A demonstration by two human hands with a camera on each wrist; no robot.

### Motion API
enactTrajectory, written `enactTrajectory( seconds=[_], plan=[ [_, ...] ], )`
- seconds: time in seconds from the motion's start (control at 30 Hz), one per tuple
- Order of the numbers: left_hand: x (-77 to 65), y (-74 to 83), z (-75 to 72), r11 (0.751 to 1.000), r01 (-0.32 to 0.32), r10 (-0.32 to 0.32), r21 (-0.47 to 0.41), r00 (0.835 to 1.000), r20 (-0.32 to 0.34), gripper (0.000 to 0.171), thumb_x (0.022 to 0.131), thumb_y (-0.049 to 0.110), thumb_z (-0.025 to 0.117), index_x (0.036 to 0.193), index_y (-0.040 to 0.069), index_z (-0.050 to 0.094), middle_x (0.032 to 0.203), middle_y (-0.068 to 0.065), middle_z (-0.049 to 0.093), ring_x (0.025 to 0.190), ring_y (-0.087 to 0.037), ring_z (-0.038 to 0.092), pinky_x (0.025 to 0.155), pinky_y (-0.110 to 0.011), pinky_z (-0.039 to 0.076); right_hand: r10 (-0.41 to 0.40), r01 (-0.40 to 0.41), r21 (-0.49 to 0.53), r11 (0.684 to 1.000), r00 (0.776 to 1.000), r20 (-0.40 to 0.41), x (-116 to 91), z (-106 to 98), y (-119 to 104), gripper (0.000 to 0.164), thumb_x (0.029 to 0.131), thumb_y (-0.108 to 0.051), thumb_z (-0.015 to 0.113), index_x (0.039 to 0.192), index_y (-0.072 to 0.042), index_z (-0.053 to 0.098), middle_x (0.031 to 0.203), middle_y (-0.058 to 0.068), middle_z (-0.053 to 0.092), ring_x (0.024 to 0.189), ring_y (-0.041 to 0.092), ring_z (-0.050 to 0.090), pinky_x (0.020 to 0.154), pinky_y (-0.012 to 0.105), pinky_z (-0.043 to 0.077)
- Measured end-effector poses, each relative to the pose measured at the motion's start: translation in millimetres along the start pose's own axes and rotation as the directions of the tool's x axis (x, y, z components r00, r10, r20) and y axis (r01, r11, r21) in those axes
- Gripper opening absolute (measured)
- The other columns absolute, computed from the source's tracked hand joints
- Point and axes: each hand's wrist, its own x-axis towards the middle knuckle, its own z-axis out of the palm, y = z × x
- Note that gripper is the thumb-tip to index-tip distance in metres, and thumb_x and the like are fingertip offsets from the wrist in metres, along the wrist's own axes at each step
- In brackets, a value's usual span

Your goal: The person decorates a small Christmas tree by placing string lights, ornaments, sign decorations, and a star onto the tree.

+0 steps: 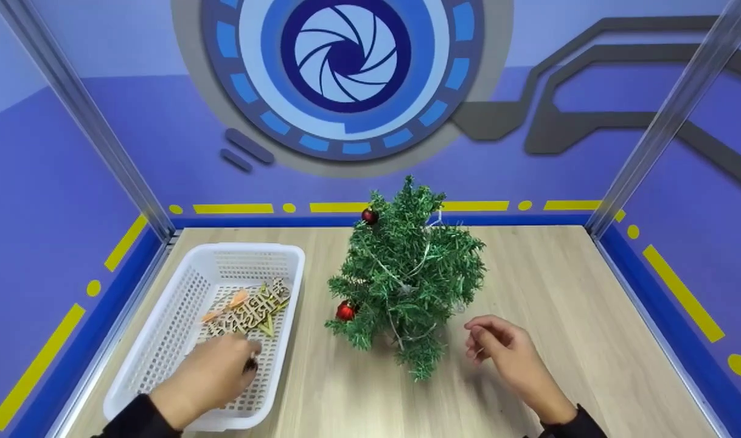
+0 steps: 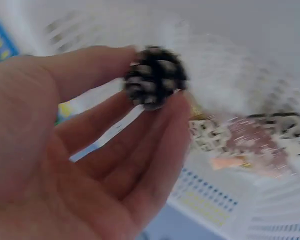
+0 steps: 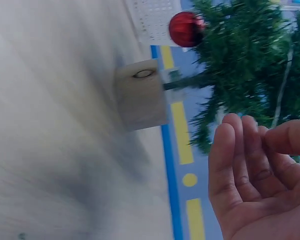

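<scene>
My left hand (image 1: 209,374) is over the near part of a white perforated basket (image 1: 299,267). In the left wrist view it pinches a dark pine cone (image 2: 156,77) with pale scale tips between thumb and fingers. Beside the basket stands a small green Christmas tree (image 1: 401,267) on a wooden block base (image 3: 140,97). Red ball ornaments (image 1: 346,311) and a clear string of lights (image 1: 420,258) hang on its branches. To the tree's right, my right hand (image 1: 504,350) has its fingers loosely bent and holds nothing.
Inside the basket lie wooden letter cutouts (image 1: 249,313), a gold star (image 1: 267,325) and orange pieces (image 1: 238,298). Blue printed panels and metal posts (image 1: 656,115) border the wooden table (image 1: 528,274) at the back and sides.
</scene>
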Motion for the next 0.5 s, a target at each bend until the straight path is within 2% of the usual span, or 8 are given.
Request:
enactTrajectory(
  seconds=[0.07, 0.13, 0.3, 0.5],
  plan=[
    [0.9, 6.3, -11.3, 0.999, -0.045, 0.045, -0.001, 0.994, -0.099, 0.017, 0.078, 0.017, 0.075, 0.095, 0.015, 0.072, 0.085, 0.004, 0.065, 0.067, -0.007, 0.056, 0.056, -0.023, 0.049, -0.022, 0.022, 0.003, 1.000, 0.999, -0.023, -5, 0, -9, 0.018, 0.101, -0.017, 0.058, 0.109, -0.002, 0.065, 0.083, 0.017, 0.064, 0.071, 0.028, 0.067, 0.067, 0.041, 0.060],
    [2.1, 14.7, -22.3, 0.998, -0.055, 0.050, -0.022, 0.984, -0.172, 0.025, 0.081, 0.021, 0.076, 0.106, 0.016, 0.073, 0.094, 0.004, 0.066, 0.074, -0.006, 0.060, 0.062, -0.023, 0.053, -0.038, 0.038, 0.001, 0.999, 0.998, -0.043, -10, 1, -18, 0.016, 0.101, -0.016, 0.057, 0.106, -0.004, 0.066, 0.077, 0.014, 0.061, 0.066, 0.028, 0.064, 0.064, 0.039, 0.059],
    [3.3, 41.6, -48.7, 0.982, -0.079, 0.027, -0.173, 0.958, -0.285, 0.035, 0.086, 0.020, 0.074, 0.121, 0.020, 0.069, 0.108, 0.010, 0.063, 0.087, 0.002, 0.062, 0.073, -0.019, 0.056, -0.102, 0.101, -0.024, 0.995, 0.993, -0.058, -23, 6, -41, 0.017, 0.101, -0.019, 0.058, 0.104, -0.004, 0.066, 0.068, 0.010, 0.056, 0.057, 0.029, 0.058, 0.060, 0.036, 0.055],
    [1.8, 79.6, -67.2, 0.919, -0.217, 0.063, -0.329, 0.905, -0.421, 0.035, 0.087, 0.016, 0.074, 0.121, 0.022, 0.067, 0.116, 0.012, 0.062, 0.093, 0.001, 0.061, 0.074, -0.018, 0.058, -0.154, 0.154, -0.023, 0.988, 0.988, -0.019, -35, 13, -61, 0.021, 0.101, -0.022, 0.058, 0.108, -0.005, 0.068, 0.063, 0.009, 0.055, 0.053, 0.027, 0.056, 0.061, 0.035, 0.053]
  ],
)
